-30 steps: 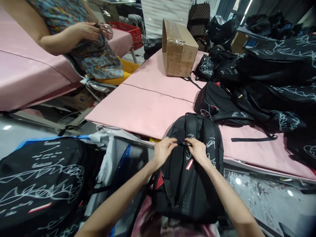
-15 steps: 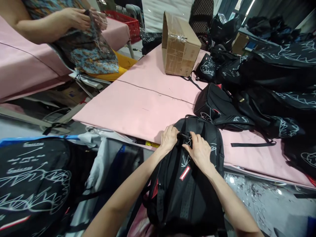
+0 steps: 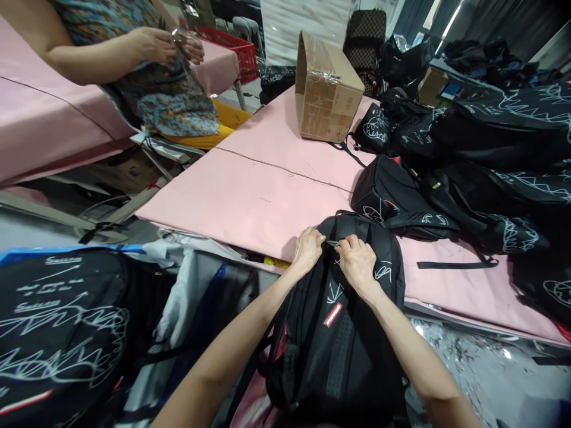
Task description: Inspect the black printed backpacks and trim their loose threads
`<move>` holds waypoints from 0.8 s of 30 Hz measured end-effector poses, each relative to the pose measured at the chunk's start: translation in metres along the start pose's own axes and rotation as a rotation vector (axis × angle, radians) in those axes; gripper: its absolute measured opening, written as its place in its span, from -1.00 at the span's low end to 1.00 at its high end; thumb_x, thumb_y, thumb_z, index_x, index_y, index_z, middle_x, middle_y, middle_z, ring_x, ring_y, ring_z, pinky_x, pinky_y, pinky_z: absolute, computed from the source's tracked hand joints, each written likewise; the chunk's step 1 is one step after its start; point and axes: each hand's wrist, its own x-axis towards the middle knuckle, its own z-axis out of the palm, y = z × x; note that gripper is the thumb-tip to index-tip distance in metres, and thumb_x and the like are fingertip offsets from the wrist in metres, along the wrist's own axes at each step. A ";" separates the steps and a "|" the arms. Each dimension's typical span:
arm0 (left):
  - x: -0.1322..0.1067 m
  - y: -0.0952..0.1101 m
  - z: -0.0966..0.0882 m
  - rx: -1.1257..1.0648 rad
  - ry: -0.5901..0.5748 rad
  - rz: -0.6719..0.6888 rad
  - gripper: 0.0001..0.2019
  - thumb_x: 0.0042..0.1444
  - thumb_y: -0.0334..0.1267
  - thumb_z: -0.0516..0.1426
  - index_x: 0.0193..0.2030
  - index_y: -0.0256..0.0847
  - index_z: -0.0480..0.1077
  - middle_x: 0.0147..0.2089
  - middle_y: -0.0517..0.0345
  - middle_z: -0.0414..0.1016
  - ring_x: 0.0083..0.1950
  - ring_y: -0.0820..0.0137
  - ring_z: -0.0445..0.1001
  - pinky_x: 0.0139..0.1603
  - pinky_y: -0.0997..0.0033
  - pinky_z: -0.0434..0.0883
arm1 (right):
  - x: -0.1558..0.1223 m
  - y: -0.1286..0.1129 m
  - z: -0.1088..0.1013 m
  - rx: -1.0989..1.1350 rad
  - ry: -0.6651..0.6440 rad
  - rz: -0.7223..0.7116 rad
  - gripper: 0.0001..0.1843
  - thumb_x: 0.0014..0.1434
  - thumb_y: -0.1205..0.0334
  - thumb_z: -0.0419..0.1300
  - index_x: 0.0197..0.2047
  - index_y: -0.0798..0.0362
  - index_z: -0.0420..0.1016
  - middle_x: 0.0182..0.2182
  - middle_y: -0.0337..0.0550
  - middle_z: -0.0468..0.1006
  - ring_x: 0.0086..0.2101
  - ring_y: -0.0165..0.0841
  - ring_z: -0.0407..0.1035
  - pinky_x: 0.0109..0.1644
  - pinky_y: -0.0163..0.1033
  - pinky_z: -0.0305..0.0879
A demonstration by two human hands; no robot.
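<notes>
A black backpack (image 3: 343, 339) with white scribble print and a small red tag stands upright in my lap, its top leaning on the edge of the pink table (image 3: 267, 184). My left hand (image 3: 307, 249) grips the top left of the bag with curled fingers. My right hand (image 3: 357, 261) pinches a small dark zipper pull at the bag's top, close against the left hand.
A cardboard box (image 3: 325, 89) stands at the table's far end. Several black backpacks (image 3: 468, 166) are piled on the right. Another black printed bag (image 3: 57, 321) lies at lower left. A person (image 3: 134, 53) at upper left handles clear plastic beside a second pink table; a red crate (image 3: 232, 50) sits behind.
Both hands have shifted up from the bag's front to its top edge and drawn close together. The person at the left has kept working the plastic.
</notes>
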 end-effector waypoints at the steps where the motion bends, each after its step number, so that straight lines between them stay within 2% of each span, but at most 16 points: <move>1: 0.000 0.000 0.000 -0.004 0.002 -0.004 -0.85 0.16 -0.38 0.02 -0.41 -0.21 0.34 -0.33 0.07 0.40 -0.20 0.31 0.39 -0.21 0.36 0.29 | 0.000 0.001 0.000 0.008 -0.002 0.002 -0.75 0.29 0.17 -0.03 -0.25 0.05 0.43 -0.26 -0.06 0.43 -0.29 -0.31 0.28 -0.28 -0.20 0.00; 14: -0.002 0.006 0.000 -0.053 -0.002 -0.056 -0.84 0.16 -0.34 0.01 -0.40 -0.22 0.36 -0.28 0.05 0.44 -0.20 0.32 0.41 -0.17 0.35 0.33 | 0.002 0.001 0.007 0.002 0.002 -0.006 -0.75 0.29 0.17 -0.03 -0.27 0.05 0.43 -0.29 -0.10 0.44 -0.30 -0.31 0.29 -0.29 -0.22 0.02; 16: 0.002 -0.002 -0.007 -0.087 -0.014 -0.107 -0.83 0.16 -0.31 0.00 -0.39 -0.21 0.38 -0.28 0.08 0.47 -0.22 0.34 0.43 -0.17 0.36 0.35 | 0.002 0.003 0.007 0.033 -0.004 0.020 -0.76 0.28 0.16 -0.01 -0.29 0.03 0.45 -0.29 -0.13 0.44 -0.31 -0.33 0.31 -0.30 -0.23 0.03; 18: 0.008 -0.021 -0.022 -0.111 -0.016 -0.182 -0.80 0.18 -0.31 -0.03 -0.35 -0.21 0.40 -0.27 0.09 0.49 -0.22 0.35 0.45 -0.16 0.35 0.38 | 0.000 0.006 0.006 0.096 -0.008 0.067 -0.77 0.27 0.15 0.02 -0.26 0.02 0.46 -0.28 -0.14 0.45 -0.33 -0.35 0.33 -0.31 -0.25 0.05; 19: 0.009 -0.033 -0.031 -0.102 0.007 -0.214 -0.78 0.18 -0.33 -0.05 -0.30 -0.21 0.41 -0.21 0.05 0.50 -0.15 0.32 0.45 -0.12 0.31 0.39 | -0.002 0.009 0.005 0.134 -0.006 0.084 -0.77 0.27 0.14 0.02 -0.23 0.01 0.46 -0.27 -0.15 0.45 -0.34 -0.36 0.33 -0.32 -0.26 0.06; 21: 0.008 -0.055 -0.049 -0.005 0.123 -0.270 -0.74 0.16 -0.38 -0.05 -0.09 -0.24 0.39 0.07 -0.10 0.39 0.13 0.15 0.31 0.05 0.10 0.31 | -0.006 0.013 0.005 0.196 0.006 0.094 -0.77 0.26 0.12 0.03 -0.15 0.00 0.45 -0.24 -0.15 0.45 -0.32 -0.36 0.35 -0.31 -0.27 0.08; 23: -0.003 -0.070 -0.057 0.137 0.236 -0.296 -0.58 0.12 -0.39 0.01 0.15 -0.28 0.23 0.32 -0.23 0.04 0.33 -0.04 -0.03 0.17 -0.17 0.11 | -0.009 0.015 0.005 0.219 0.016 0.078 -0.76 0.26 0.12 0.03 -0.12 0.00 0.44 -0.22 -0.15 0.45 -0.30 -0.36 0.35 -0.30 -0.27 0.10; 24: -0.012 -0.072 -0.056 0.178 0.241 -0.286 -0.51 0.12 -0.37 0.03 0.22 -0.29 0.15 0.36 -0.25 -0.07 0.36 -0.07 -0.13 0.19 -0.23 0.04 | -0.010 0.015 0.006 0.214 0.020 0.070 -0.76 0.26 0.12 0.03 -0.12 0.01 0.43 -0.22 -0.14 0.45 -0.30 -0.35 0.34 -0.29 -0.27 0.10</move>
